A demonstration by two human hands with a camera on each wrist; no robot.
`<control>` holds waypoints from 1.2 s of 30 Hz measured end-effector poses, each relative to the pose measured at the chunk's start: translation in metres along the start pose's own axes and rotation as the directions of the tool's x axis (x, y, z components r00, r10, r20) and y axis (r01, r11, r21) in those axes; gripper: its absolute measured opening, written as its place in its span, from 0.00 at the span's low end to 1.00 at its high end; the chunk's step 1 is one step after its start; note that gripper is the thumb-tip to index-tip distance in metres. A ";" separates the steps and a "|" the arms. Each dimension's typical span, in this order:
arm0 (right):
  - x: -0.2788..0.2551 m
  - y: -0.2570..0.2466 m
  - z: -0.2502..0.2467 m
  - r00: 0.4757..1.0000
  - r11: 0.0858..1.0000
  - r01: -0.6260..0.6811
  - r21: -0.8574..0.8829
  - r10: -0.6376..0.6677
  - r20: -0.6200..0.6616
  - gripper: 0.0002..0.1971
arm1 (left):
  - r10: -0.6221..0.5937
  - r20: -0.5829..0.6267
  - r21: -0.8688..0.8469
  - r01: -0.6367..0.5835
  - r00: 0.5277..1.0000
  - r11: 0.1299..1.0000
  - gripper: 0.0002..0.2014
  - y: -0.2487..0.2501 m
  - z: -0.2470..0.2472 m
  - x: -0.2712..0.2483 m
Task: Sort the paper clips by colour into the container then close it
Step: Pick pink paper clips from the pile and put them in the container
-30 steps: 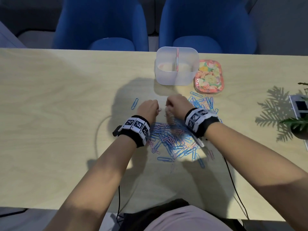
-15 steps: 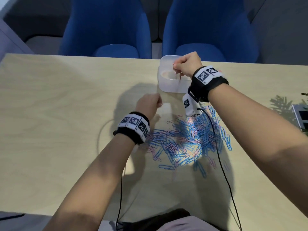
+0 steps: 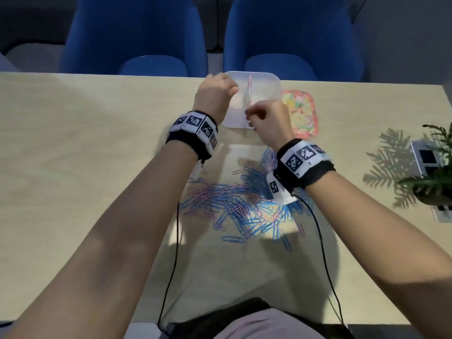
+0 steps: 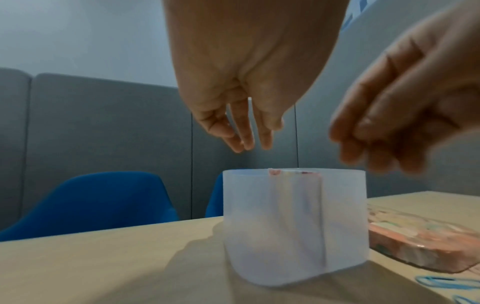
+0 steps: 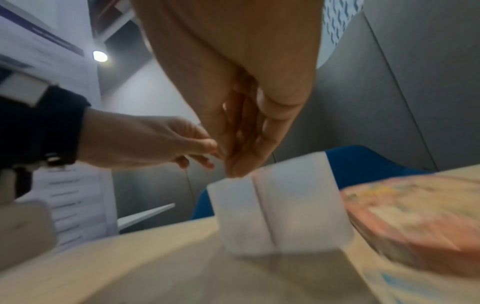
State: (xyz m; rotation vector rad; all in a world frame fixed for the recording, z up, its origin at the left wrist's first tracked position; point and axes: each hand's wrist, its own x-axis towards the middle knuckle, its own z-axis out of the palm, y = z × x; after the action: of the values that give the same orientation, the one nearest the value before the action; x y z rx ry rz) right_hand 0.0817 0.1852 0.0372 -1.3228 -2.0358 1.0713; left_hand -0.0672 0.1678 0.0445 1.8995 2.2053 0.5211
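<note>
Since half a second earlier, the left hand had risen from the pale wooden surface to hover over the left compartment of the frosted, divided plastic container, its fingers hanging relaxed and empty. Right of it, the right hand had drawn back to the container's near edge, fingers loosely curled; whether they held anything could not be told. Blue and pink paper clips lay scattered nearer the person. A floral pink lid rested just beside the container's right.
</note>
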 end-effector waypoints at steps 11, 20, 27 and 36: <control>-0.089 0.028 0.066 0.837 0.932 0.272 -0.241 -0.105 0.537 0.10 | -0.257 0.201 -0.162 0.291 0.945 0.943 0.06 -0.048 0.034 -0.177; -0.100 0.058 0.050 0.900 0.906 0.198 -0.374 -0.017 0.435 0.06 | -0.284 0.274 -0.195 0.343 0.919 0.919 0.11 -0.054 0.047 -0.215; -0.091 0.040 0.052 0.936 0.898 0.223 -0.378 -0.089 0.340 0.10 | -0.296 0.204 -0.230 0.340 0.933 0.912 0.11 -0.052 0.042 -0.208; -0.090 0.017 0.083 0.800 0.763 0.433 -0.480 -0.080 0.595 0.13 | -0.230 0.318 0.069 0.219 0.920 0.973 0.11 -0.037 0.043 -0.185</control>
State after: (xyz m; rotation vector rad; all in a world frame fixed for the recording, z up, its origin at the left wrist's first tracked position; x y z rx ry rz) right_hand 0.0674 0.0781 -0.0228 -0.9726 -3.0887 0.7321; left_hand -0.0555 -0.0125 -0.0254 1.5797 2.1781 0.1234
